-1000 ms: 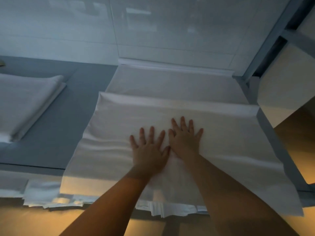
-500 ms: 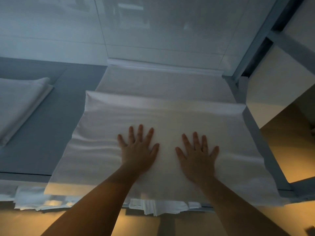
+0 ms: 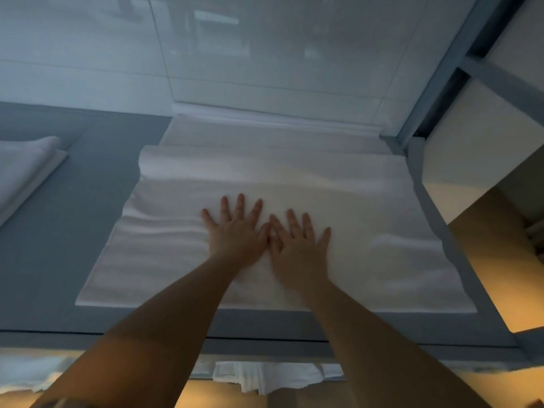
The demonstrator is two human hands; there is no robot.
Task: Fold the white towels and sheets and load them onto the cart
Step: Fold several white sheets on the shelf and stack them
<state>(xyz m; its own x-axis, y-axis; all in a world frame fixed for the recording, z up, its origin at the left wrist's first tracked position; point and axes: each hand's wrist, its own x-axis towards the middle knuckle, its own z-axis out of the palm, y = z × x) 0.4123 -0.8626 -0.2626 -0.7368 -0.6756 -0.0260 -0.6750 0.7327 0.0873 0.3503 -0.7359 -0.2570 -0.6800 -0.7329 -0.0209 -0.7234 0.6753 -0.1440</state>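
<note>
From the head camera, we see our left hand and right hand flat, fingers spread, back together at the middle of the white sheet on the grey table after sweeping apart; smoothing continues, folding next.

Two bare forearms reach forward from the lower edge of the view. Both hands lie palm down with fingers straight and spread, flat on the white towel. The left hand and right hand touch at the thumbs, near the towel's middle.
</note>
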